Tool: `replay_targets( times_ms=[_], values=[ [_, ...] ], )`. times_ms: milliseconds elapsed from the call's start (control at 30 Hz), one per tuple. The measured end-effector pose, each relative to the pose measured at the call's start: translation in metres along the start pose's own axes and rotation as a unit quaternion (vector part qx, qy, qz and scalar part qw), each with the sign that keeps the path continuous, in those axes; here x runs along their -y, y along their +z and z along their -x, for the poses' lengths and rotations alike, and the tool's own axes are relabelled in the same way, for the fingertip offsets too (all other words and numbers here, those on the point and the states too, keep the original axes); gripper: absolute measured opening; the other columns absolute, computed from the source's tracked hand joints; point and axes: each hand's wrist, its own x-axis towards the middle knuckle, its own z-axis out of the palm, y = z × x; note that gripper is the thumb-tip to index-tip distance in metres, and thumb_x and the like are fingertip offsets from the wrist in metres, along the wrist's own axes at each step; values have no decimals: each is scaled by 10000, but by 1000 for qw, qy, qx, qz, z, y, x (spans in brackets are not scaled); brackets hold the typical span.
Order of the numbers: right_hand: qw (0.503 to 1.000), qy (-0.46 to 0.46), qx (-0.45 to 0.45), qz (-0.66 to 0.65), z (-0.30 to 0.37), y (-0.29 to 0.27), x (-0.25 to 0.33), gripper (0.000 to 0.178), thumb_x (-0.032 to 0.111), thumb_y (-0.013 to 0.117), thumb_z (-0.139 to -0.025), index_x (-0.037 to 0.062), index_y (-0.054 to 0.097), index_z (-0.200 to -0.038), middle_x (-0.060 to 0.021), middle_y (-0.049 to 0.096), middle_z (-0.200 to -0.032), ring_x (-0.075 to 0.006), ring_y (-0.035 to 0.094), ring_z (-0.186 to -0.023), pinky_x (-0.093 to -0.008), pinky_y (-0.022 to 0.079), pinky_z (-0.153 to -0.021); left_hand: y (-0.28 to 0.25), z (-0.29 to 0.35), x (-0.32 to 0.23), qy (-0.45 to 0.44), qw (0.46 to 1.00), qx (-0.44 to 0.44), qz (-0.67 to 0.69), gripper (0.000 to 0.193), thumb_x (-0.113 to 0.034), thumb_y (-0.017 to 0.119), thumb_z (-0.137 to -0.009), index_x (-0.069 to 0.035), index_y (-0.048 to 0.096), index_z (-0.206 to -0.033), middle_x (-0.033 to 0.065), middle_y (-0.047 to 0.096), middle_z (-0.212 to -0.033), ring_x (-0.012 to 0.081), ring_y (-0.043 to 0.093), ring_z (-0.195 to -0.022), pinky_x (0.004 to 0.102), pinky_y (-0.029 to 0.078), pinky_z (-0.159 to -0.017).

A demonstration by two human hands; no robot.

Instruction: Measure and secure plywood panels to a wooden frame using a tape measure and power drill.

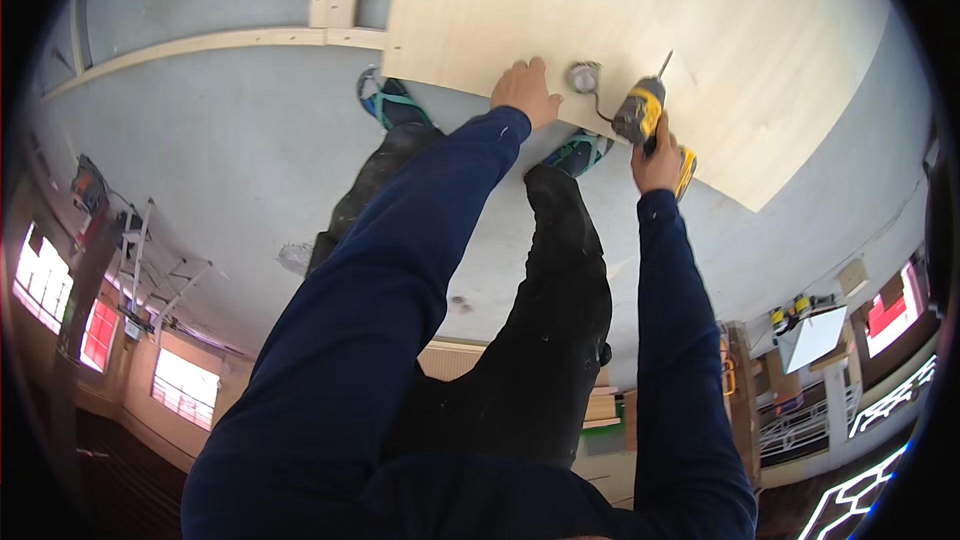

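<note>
A large pale plywood sheet (740, 30) lies in front of me over a wooden frame. My left hand (527, 93) rests on its near edge with the fingers stretched out and nothing held. My right hand (656, 162) is wrapped round the grip of a yellow and black cordless drill (640, 112). A long thin bit sticks out of the drill, slanting up and away over the sheet. Between my hands a round tape measure (582, 77) sits on the plywood, with a dark strap trailing towards the drill.
Light wooden battens (230, 38) run along the grey floor (240, 130) at the left. My feet, in dark shoes with green straps (395, 100), stand at the sheet's near edge. A stepladder (140, 260) is at the far left; a white box (812, 338) and other tools lie at the right.
</note>
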Motion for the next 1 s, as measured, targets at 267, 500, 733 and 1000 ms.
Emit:
replay_targets(
  times_ms=[267,500,733,1000],
  values=[
    [998,-54,-31,21,-78,12,-67,662,171,702,-723,25,402,-1295,-197,607,-948,-356,586,-880,-411,475,-765,62,-53,-43,93,963,-59,-246,675,-358,790,-620,-25,448,-1096,230,458,-1044,371,493,-986,409,461,-820],
    [983,-108,-147,2,-19,10,-39,584,301,603,-815,26,410,-1293,-176,563,-1078,-311,558,-983,-378,424,-856,74,-4,-40,81,989,-16,-122,658,-341,779,-649,2,487,-1128,210,495,-987,326,525,-910,375,451,-800],
    [193,162,280,-926,119,-10,-16,508,416,337,-940,37,413,-1269,-143,563,-1159,-231,618,-858,-345,505,-753,78,151,-98,155,967,5,202,620,-201,759,-621,-147,516,-1189,129,371,-917,294,429,-891,362,419,-789],
    [652,160,120,-732,199,-76,-49,354,103,691,-731,65,451,-988,-53,556,-839,-171,566,-736,-348,471,-651,70,226,-122,245,945,174,133,564,-125,711,-641,-95,557,-1183,23,365,-812,147,394,-748,239,343,-665]
  ],
)
